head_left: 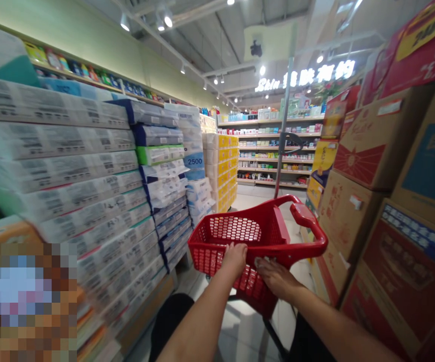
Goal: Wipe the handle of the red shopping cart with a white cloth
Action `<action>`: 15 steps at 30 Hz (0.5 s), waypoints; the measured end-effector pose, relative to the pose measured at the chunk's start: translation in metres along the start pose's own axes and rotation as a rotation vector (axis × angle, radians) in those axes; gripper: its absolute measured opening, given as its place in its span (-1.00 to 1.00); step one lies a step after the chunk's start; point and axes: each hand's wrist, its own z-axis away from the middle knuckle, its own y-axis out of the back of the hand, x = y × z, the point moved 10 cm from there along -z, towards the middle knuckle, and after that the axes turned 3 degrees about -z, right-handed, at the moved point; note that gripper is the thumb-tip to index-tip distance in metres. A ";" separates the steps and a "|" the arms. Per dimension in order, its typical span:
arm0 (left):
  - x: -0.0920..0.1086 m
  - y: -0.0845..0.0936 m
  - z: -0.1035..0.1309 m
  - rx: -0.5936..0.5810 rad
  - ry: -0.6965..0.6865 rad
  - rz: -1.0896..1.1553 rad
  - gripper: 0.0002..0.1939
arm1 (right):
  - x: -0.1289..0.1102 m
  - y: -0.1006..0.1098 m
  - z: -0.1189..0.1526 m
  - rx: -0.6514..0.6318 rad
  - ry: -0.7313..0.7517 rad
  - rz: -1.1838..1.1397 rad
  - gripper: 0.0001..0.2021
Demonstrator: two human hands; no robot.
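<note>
A red plastic shopping cart [217, 259] with a perforated basket stands sideways in front of me, its handle loop at the right. My left hand [235, 257] is closed over the near top rim of the basket. Just right of it, my right hand [275, 276] lies against the cart's near side below the rim, with a small pale, crumpled thing pressed under its fingers. The inside of the basket shows only in part; I see no goods in it.
Tall stacks of wrapped paper packs [100, 171] line the left side. Yellow-and-white packs [221, 171] stand farther on. Cardboard cartons [356, 201] are piled at the right. Behind the cart are a metal pole [283, 125] and stocked shelves [270, 136]. The lower left corner is pixelated.
</note>
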 end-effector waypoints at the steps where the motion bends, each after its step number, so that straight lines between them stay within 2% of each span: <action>1: -0.001 0.001 0.000 0.011 0.006 0.002 -0.57 | 0.001 -0.002 0.003 0.005 -0.011 -0.001 -0.61; 12: -0.008 0.004 0.005 -0.001 -0.010 -0.017 -0.59 | -0.010 -0.020 0.002 -0.041 -0.100 -0.030 -0.61; 15: -0.011 0.004 0.006 0.018 0.002 -0.016 -0.61 | -0.017 -0.030 -0.001 -0.139 -0.080 -0.087 -0.68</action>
